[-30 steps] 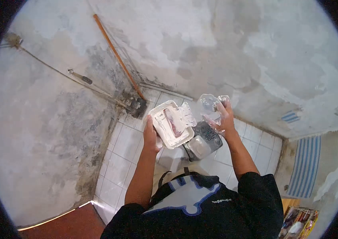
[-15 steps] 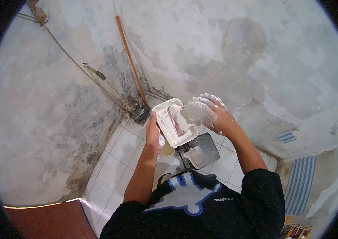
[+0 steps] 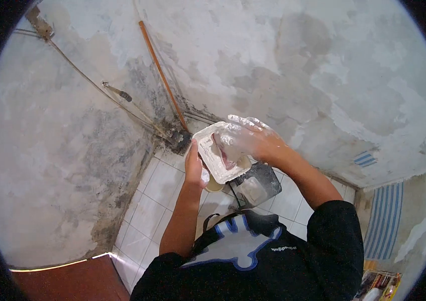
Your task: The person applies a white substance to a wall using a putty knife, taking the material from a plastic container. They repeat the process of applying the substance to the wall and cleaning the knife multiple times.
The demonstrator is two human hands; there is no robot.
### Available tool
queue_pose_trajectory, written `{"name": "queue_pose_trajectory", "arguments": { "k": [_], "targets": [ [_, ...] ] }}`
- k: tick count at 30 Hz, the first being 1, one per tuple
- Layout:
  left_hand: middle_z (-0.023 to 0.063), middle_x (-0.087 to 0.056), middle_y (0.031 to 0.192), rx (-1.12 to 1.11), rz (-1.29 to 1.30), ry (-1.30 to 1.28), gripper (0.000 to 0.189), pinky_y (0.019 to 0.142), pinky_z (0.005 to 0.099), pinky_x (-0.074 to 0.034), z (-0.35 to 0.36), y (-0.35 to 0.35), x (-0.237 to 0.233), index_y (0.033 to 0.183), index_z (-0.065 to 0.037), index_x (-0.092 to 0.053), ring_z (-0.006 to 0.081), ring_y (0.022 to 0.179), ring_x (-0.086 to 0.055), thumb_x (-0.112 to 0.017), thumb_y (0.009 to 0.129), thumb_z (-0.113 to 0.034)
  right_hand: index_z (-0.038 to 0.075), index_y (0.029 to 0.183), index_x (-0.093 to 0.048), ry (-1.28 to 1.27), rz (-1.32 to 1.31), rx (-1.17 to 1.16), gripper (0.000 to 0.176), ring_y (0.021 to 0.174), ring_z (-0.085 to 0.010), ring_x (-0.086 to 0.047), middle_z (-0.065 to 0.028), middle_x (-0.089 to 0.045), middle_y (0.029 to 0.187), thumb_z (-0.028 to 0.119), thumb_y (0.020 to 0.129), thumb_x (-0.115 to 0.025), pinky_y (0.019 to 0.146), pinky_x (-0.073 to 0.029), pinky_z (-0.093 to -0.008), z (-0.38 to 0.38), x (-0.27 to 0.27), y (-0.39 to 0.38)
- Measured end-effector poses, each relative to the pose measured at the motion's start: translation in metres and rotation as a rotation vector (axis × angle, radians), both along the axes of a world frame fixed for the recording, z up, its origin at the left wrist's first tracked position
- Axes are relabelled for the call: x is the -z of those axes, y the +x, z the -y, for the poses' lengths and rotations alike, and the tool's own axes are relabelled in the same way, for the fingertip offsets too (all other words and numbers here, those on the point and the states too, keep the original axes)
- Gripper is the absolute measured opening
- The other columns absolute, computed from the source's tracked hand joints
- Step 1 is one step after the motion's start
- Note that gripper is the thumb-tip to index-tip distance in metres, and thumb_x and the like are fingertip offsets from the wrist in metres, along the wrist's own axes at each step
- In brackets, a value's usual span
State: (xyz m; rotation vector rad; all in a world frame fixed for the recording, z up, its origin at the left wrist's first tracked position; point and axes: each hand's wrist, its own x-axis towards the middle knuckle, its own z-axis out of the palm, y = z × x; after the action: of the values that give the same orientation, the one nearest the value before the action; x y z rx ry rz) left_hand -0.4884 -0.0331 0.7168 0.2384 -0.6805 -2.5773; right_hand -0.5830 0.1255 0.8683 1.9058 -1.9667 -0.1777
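My left hand [image 3: 196, 168] grips the left side of a shallow white tray [image 3: 227, 176], held up above the floor. Inside the tray lies white powder, with a long reddish piece [image 3: 218, 146] partly coated in it. My right hand [image 3: 255, 138] is over the tray's right side, its fingers stretched out and thick with white powder. Motion blurs part of that hand, which hides some of the tray's contents. Below the tray, the edge of a pale round container [image 3: 215, 186] shows.
A dark box-like object [image 3: 271, 180] with a pale patch on top stands on the white tiled floor [image 3: 162, 178]. A brown stick [image 3: 161, 75] leans in the wall corner. Pipes run along the left wall. A red-brown panel [image 3: 72, 281] is at lower left.
My right hand has moved left, from beside the tray to over it, and its fingers have straightened. My left hand still holds the tray in nearly the same place.
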Motion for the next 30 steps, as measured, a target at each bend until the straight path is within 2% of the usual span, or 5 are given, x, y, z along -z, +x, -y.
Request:
{"name": "queue_pose_trajectory", "arguments": {
  "k": [11, 14, 21, 24, 30],
  "targets": [
    [0.0114, -0.06, 0.119, 0.184, 0.02, 0.052, 0.054, 0.088, 0.0414, -0.052, 0.008, -0.007, 0.018, 0.129, -0.005, -0.049, 0.0258, 0.103, -0.061, -0.037, 0.098, -0.048, 0.018, 0.133, -0.048, -0.012, 0.008, 0.14, 0.051, 0.135, -0.0276, -0.035, -0.0088, -0.044, 0.14, 0.02, 0.083, -0.056, 0.11, -0.032, -0.043, -0.005, -0.002, 0.007],
    [0.011, -0.06, 0.119, 0.306, -0.154, 0.169, 0.055, 0.09, 0.0419, -0.051, 0.005, -0.002, 0.018, 0.13, -0.006, -0.049, 0.0277, 0.102, -0.061, -0.036, 0.098, -0.049, 0.015, 0.131, -0.049, -0.148, 0.123, 0.141, 0.052, 0.133, -0.0297, -0.037, -0.0092, -0.045, 0.14, 0.022, 0.081, -0.062, 0.109, -0.033, -0.0441, -0.017, -0.004, 0.008],
    [0.0119, -0.06, 0.118, 0.306, -0.096, 0.231, 0.055, 0.089, 0.0428, -0.052, 0.0, -0.015, 0.031, 0.13, -0.005, -0.048, 0.0282, 0.1, -0.062, -0.035, 0.098, -0.049, 0.008, 0.133, -0.046, -0.422, 0.304, 0.326, 0.061, 0.12, -0.0392, -0.046, -0.0195, -0.049, 0.13, 0.025, 0.08, -0.069, 0.102, -0.039, -0.0462, -0.041, 0.005, -0.006],
    [0.016, -0.055, 0.121, 0.354, -0.062, 0.141, 0.061, 0.089, 0.0501, -0.049, -0.002, -0.02, 0.039, 0.136, -0.005, -0.04, 0.0326, 0.099, -0.059, -0.03, 0.098, -0.052, 0.003, 0.132, -0.044, -0.552, 0.361, 0.41, 0.063, 0.115, -0.0422, -0.049, -0.0245, -0.05, 0.126, 0.026, 0.08, -0.07, 0.098, -0.041, -0.0467, -0.056, 0.027, -0.018],
    [0.0135, -0.059, 0.116, 0.148, 0.013, -0.138, 0.055, 0.088, 0.0376, -0.051, -0.006, -0.018, 0.023, 0.128, -0.001, -0.046, 0.0254, 0.1, -0.062, -0.032, 0.1, -0.046, 0.0, 0.13, -0.045, -0.706, 0.5, 0.594, 0.065, 0.112, -0.0429, -0.052, -0.0262, -0.053, 0.122, 0.028, 0.078, -0.073, 0.097, -0.042, -0.046, -0.09, 0.087, -0.048]
  ]
}}
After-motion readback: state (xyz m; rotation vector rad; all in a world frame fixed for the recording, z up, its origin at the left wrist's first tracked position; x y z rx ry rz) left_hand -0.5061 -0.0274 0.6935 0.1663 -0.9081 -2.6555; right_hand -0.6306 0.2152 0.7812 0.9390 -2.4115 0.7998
